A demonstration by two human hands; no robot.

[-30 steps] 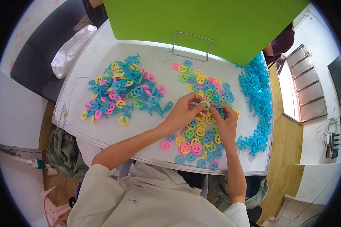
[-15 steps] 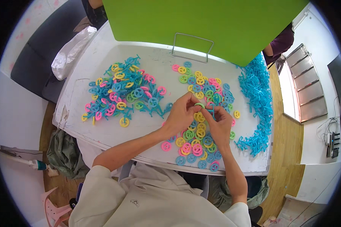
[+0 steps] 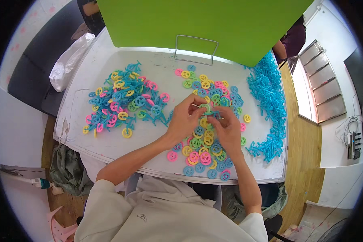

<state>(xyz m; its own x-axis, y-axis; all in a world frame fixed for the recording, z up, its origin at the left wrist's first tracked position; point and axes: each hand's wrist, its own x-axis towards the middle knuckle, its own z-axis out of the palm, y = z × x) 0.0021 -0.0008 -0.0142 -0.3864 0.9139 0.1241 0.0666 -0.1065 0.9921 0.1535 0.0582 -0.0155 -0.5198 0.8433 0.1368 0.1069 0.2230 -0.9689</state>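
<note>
Above the middle of a white table, my left hand pinches a small green plastic wheel between thumb and fingers. Close against it from the right, my right hand has its fingers bent around a short blue plastic stick, whose end lies by the wheel. Whether stick and wheel are joined is too small to tell. Beneath and around both hands spreads a heap of loose wheels in pink, yellow, green and blue.
On the left lies a pile of wheels with blue sticks attached. Loose blue sticks run along the right edge. A green board with a wire stand rises at the back. Other people's arms show beyond it.
The green wheel has turned from nearly edge-on to more face-up. The blue stick, upright before in my right hand, now lies across toward the wheel. The whole view has shifted slightly.
</note>
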